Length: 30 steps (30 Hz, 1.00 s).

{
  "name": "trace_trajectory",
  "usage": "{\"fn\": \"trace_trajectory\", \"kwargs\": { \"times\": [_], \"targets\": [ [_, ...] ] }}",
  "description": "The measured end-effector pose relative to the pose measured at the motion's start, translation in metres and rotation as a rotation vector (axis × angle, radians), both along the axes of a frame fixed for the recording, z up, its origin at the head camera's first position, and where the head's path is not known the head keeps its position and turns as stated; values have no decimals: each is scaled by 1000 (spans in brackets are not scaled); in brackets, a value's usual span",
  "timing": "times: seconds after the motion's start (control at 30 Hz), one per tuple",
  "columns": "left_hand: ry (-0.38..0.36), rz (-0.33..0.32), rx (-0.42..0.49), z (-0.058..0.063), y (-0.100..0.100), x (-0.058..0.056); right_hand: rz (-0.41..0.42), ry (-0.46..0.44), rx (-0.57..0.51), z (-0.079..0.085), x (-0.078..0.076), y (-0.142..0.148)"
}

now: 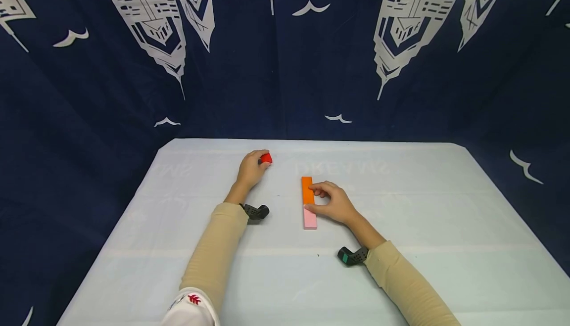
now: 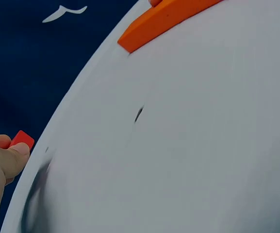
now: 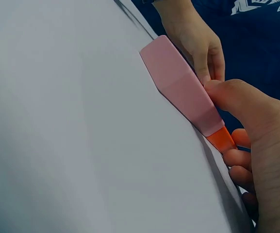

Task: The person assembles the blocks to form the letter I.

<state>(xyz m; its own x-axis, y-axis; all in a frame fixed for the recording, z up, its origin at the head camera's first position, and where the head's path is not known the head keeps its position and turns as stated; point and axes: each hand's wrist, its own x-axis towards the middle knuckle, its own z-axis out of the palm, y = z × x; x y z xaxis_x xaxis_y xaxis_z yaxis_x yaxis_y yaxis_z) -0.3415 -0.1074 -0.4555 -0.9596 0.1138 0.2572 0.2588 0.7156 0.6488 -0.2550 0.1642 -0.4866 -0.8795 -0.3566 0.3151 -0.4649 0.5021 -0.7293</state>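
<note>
Between thumb and fingertips, my left hand (image 1: 252, 168) pinches a small red block (image 1: 266, 158) near the far side of the table. The red block (image 2: 23, 139) pokes out past the thumb in the left wrist view. Right of it, an orange block (image 1: 307, 187) and a pink block (image 1: 309, 220) lie end to end in a straight line, the orange one farther away. My right hand (image 1: 333, 203) rests against their right side, thumb near the seam and fingertips at the orange block. In the right wrist view the pink block (image 3: 178, 80) covers most of the orange one (image 3: 222, 140).
A white cloth covers the table (image 1: 178, 252). Behind it hangs a dark blue curtain (image 1: 276, 83) with white building and bird prints. Dark wrist-worn devices sit at the left wrist (image 1: 256, 212) and the right wrist (image 1: 353, 256).
</note>
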Motion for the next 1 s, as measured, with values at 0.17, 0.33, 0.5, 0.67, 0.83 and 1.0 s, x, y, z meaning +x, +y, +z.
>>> {"fn": "trace_trajectory", "kwargs": {
  "times": [0.17,0.33,0.5,0.67,0.83,1.0],
  "targets": [
    [-12,-15,3,0,12,0,-8,0,2,0,0,0],
    [-11,-32,-1,-2,20,1,-1,11,-1,-1,0,0],
    [14,-56,6,-5,28,1,2,22,-5,-1,0,0],
    [-10,-67,2,-6,37,3,7,28,-8,-2,0,0],
    [-17,-89,-3,-5,47,3,4,32,-6,-1,0,-1],
    [-14,-117,-14,-7,55,4,-1,27,-8,-1,0,-1]
  ]
}}
